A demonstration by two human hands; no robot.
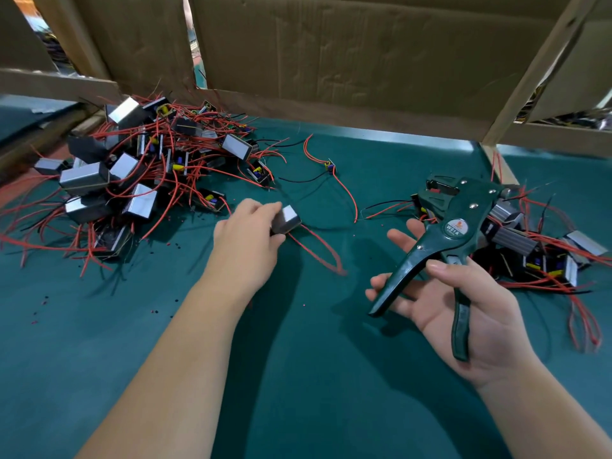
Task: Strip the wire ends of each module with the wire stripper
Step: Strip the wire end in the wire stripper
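Left hand (246, 233) grips a metal-cased module (287, 219) near the middle of the green tabletop (298, 359), its red wire (318, 253) trailing toward the near edge, while the right hand (463, 306) holds the green wire stripper (453, 226), handles spread, thumb over one. A left pile of modules (142, 173) lies at the far-left corner, a right pile of modules (546, 253) by the right edge.

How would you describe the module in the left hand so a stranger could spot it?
On the dark green bench mat, look right of the big tangled heap of silver modules and red wires. The left hand grips one shiny silver box-shaped module, the only one held, red leads trailing.
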